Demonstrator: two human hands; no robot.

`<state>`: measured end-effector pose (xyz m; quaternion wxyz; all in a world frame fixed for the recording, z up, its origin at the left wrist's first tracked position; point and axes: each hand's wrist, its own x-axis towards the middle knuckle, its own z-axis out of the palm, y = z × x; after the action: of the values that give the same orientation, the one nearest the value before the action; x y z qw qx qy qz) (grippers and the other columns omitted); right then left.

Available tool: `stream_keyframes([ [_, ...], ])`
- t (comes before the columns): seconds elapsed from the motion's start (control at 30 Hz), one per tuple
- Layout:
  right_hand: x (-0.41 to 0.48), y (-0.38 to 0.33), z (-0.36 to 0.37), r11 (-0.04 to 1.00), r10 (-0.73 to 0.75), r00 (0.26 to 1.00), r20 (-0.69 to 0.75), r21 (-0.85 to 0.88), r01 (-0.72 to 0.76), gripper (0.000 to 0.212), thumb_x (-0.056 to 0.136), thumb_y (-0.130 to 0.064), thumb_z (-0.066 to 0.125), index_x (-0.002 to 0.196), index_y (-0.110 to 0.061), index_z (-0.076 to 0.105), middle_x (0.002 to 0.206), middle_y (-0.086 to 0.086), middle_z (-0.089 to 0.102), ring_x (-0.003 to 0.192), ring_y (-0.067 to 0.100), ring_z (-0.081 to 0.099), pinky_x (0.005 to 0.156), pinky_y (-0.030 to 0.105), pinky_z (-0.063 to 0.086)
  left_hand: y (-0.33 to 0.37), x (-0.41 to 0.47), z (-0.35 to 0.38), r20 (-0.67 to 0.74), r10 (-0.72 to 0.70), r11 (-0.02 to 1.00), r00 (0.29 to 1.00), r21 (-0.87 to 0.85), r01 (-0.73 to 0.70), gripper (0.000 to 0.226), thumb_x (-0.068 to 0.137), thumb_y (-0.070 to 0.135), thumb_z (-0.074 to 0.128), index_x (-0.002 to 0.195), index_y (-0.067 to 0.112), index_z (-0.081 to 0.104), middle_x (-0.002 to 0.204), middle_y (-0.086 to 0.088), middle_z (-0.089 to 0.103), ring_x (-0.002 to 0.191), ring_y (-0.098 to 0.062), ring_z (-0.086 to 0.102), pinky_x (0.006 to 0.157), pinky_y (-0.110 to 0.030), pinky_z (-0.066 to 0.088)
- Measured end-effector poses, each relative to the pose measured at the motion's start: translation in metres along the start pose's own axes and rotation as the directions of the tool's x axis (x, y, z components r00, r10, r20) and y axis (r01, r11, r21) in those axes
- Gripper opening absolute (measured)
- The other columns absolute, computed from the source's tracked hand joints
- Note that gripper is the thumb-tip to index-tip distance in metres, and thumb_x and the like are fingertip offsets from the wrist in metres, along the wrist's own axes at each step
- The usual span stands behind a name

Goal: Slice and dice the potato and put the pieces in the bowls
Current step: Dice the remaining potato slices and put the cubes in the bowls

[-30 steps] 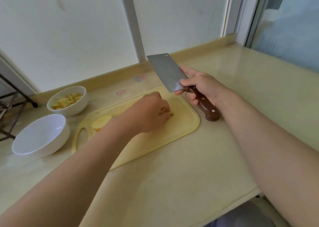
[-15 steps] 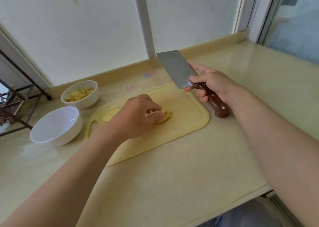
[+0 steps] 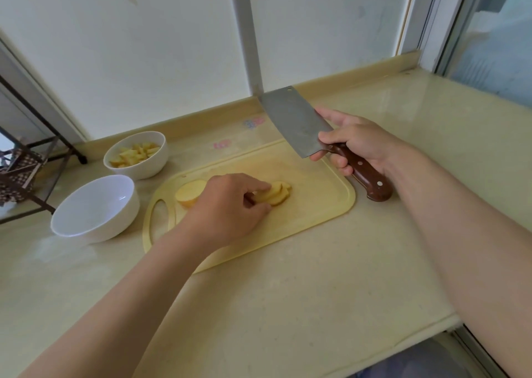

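A stack of potato slices (image 3: 276,194) lies on the yellow cutting board (image 3: 319,205), and my left hand (image 3: 230,205) pinches its left end with curled fingers. A potato chunk (image 3: 188,195) sits on the board just left of that hand. My right hand (image 3: 355,140) grips the brown handle of a cleaver (image 3: 293,121), held up above the board's far right corner with the blade pointing away. A white bowl (image 3: 135,154) with diced potato stands at the back left. Nearer to me is a larger white bowl (image 3: 95,208) that holds nothing.
A dark metal rack (image 3: 20,173) stands at the far left edge. The wall and a window frame (image 3: 247,32) rise behind the counter (image 3: 288,305). The counter's front edge runs along the bottom right.
My left hand has drawn back to the left along the slices, uncovering more of the stack. The cleaver stays raised in my right hand. The camera has shifted a little.
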<state>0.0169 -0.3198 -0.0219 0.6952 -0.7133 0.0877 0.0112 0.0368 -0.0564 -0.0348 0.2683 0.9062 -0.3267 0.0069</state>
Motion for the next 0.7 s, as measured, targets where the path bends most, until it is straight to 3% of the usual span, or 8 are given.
stream_keyframes([
  [0.07, -0.001, -0.001, 0.0, 1.0, 0.009, 1.0, -0.011, -0.003, -0.009, 0.06, 0.106, -0.005, 0.049, 0.155, -0.04, 0.04, 0.082, 0.019, 0.075, 0.041, 0.012, 0.047, 0.037, 0.022, 0.04, 0.002, 0.0, 0.002, -0.027, -0.025, 1.0, 0.999, 0.002, 0.025, 0.035, 0.082, 0.028, 0.076, 0.117, 0.027, 0.07, 0.089, 0.016, 0.064, 0.076, 0.003, 0.056, 0.069, -0.003, 0.038],
  [0.2, -0.002, -0.004, 0.002, 0.999, 0.014, 1.0, -0.01, -0.038, -0.015, 0.061, 0.106, -0.005, 0.049, 0.156, -0.04, 0.04, 0.081, 0.018, 0.075, 0.04, 0.012, 0.047, 0.036, 0.021, 0.04, 0.005, 0.001, 0.001, -0.031, -0.03, 0.999, 0.999, -0.012, 0.03, 0.036, 0.081, 0.03, 0.077, 0.116, 0.027, 0.07, 0.08, 0.02, 0.059, 0.076, 0.0, 0.057, 0.068, -0.005, 0.039],
  [0.37, -0.023, -0.022, 0.008, 0.968, 0.064, 0.996, -0.064, -0.238, -0.077, 0.073, 0.101, 0.003, 0.051, 0.155, -0.043, 0.039, 0.073, 0.014, 0.072, 0.043, 0.02, 0.051, 0.038, 0.026, 0.044, -0.002, -0.004, -0.002, -0.014, 0.039, 0.994, 0.999, -0.105, -0.04, 0.041, 0.078, 0.028, 0.08, 0.118, 0.024, 0.07, 0.102, 0.018, 0.065, 0.081, 0.0, 0.063, 0.08, -0.013, 0.051],
  [0.53, -0.06, -0.05, 0.039, 0.73, 0.026, 0.997, -0.073, -0.68, -0.069, 0.085, 0.092, 0.003, 0.032, 0.159, -0.048, 0.026, 0.085, 0.017, 0.071, 0.041, 0.015, 0.061, 0.043, 0.03, 0.052, -0.008, -0.005, 0.003, -0.107, 0.123, 0.98, 0.987, -0.141, -0.137, 0.037, 0.077, 0.023, 0.082, 0.113, 0.02, 0.073, 0.11, 0.011, 0.07, 0.093, 0.003, 0.063, 0.088, -0.006, 0.045],
  [0.63, -0.077, -0.052, 0.063, 0.597, 0.05, 0.996, -0.071, -0.797, -0.087, 0.084, 0.096, -0.002, 0.033, 0.162, -0.049, 0.013, 0.098, 0.005, 0.064, 0.046, 0.014, 0.068, 0.049, 0.034, 0.06, -0.008, -0.006, 0.006, -0.113, 0.15, 0.978, 0.982, -0.13, -0.164, 0.032, 0.078, 0.023, 0.081, 0.109, 0.017, 0.075, 0.11, 0.01, 0.071, 0.097, 0.004, 0.061, 0.089, 0.0, 0.039],
  [0.7, -0.084, -0.051, 0.074, 0.561, 0.055, 0.995, -0.083, -0.822, -0.1, 0.083, 0.098, -0.004, 0.035, 0.163, -0.048, 0.008, 0.087, 0.003, 0.061, 0.044, 0.014, 0.066, 0.052, 0.034, 0.062, -0.006, -0.005, 0.007, -0.123, 0.163, 0.978, 0.979, -0.113, -0.177, 0.026, 0.079, 0.023, 0.08, 0.105, 0.016, 0.077, 0.106, 0.008, 0.071, 0.091, 0.0, 0.062, 0.084, 0.0, 0.04],
])
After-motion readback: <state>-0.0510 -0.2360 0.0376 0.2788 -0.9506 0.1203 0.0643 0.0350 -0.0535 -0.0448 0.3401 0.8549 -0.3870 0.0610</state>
